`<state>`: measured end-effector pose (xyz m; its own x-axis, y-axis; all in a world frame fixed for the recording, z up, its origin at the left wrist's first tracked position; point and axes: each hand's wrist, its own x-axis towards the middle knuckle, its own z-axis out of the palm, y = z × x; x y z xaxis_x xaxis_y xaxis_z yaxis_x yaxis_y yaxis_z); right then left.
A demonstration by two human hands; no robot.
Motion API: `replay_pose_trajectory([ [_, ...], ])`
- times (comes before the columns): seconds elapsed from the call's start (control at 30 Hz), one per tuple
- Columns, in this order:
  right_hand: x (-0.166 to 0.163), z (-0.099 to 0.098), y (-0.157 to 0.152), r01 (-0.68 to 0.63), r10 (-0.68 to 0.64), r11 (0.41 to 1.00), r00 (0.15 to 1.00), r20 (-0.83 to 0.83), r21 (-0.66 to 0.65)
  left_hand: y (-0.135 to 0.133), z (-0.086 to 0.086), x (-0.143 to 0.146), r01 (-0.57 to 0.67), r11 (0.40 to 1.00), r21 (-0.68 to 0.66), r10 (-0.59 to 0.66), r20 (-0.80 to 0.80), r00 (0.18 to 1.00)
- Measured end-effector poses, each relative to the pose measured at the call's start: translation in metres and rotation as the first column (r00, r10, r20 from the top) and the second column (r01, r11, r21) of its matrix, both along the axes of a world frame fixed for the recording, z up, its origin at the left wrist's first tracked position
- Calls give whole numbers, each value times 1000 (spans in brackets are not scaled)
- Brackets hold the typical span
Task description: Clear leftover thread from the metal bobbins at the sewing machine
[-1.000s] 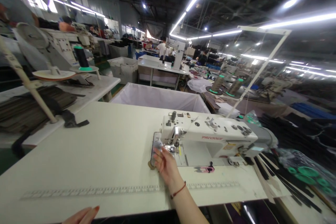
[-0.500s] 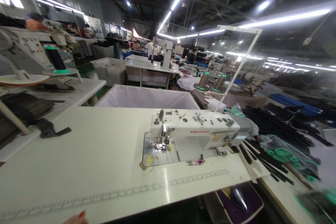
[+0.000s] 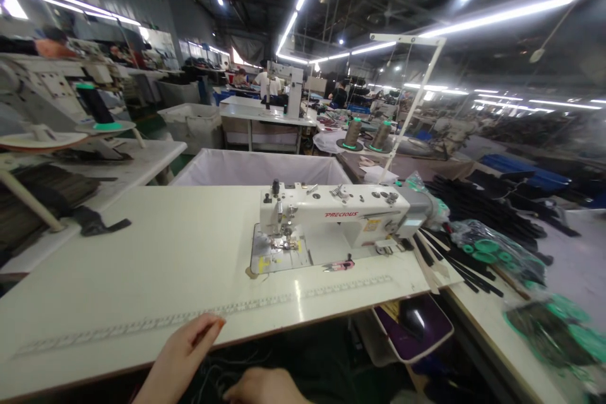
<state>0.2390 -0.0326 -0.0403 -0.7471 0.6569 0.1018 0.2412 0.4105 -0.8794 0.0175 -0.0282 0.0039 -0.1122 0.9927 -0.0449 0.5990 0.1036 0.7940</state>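
I have the pale measuring scale (image 3: 142, 326) lying flat and slantwise along the front of the cream worktop (image 3: 165, 252), its fine markings too blurred for me to read. Behind its right half, I see the white sewing machine (image 3: 326, 205) upright, red PRECIOUS lettering facing me, yellow patches marking its metal plate (image 3: 279, 259).

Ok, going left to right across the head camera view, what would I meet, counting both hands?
Black thread cone, left hand, right hand, pink snips, clear plastic bag with green pieces.
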Motion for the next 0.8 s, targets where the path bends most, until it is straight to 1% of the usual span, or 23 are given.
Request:
replay_pose_trajectory([
  [0.07,25,-2,15,151,-149,987,988,-30,51,-14,5,-1,84,993,80,-73,-134,988],
  [0.1,40,-2,26,265,-263,959,964,-35,96,-22,8,1,132,985,108,-112,-179,978],
  [0.13,55,-2,40,374,-374,915,927,-28,150,-29,12,4,182,975,126,-152,-215,965],
  [0.17,70,-2,55,477,-489,850,873,-3,223,-35,15,9,223,964,144,-184,-243,952],
  [0.2,85,-2,71,552,-593,773,804,47,312,-41,18,14,256,953,163,-208,-264,942],
  [0.23,99,-2,87,583,-641,735,764,72,346,-45,20,20,279,942,185,-222,-281,934],
  [0.3,120,-3,114,606,-692,690,712,117,395,-52,24,31,297,923,243,-211,-325,922],
  [0.37,133,-5,133,594,-708,678,686,168,432,-54,27,39,294,905,307,-160,-395,905],
  [0.43,137,-7,142,561,-708,682,668,231,469,-53,29,43,294,890,349,-107,-466,878],
  [0.47,137,-7,144,540,-702,689,662,262,483,-51,29,45,294,886,358,-92,-487,869],
  [0.53,134,-8,146,502,-689,705,653,316,501,-47,30,47,299,889,346,-103,-487,868],
  [0.6,130,-6,146,479,-680,715,644,349,510,-44,29,51,311,897,315,-152,-441,884],
  [0.7,121,1,142,492,-687,710,639,346,503,-42,24,55,338,908,246,-261,-296,919],
  [0.8,107,15,120,525,-688,712,656,310,467,-40,21,57,369,912,181,-354,-110,929],
])
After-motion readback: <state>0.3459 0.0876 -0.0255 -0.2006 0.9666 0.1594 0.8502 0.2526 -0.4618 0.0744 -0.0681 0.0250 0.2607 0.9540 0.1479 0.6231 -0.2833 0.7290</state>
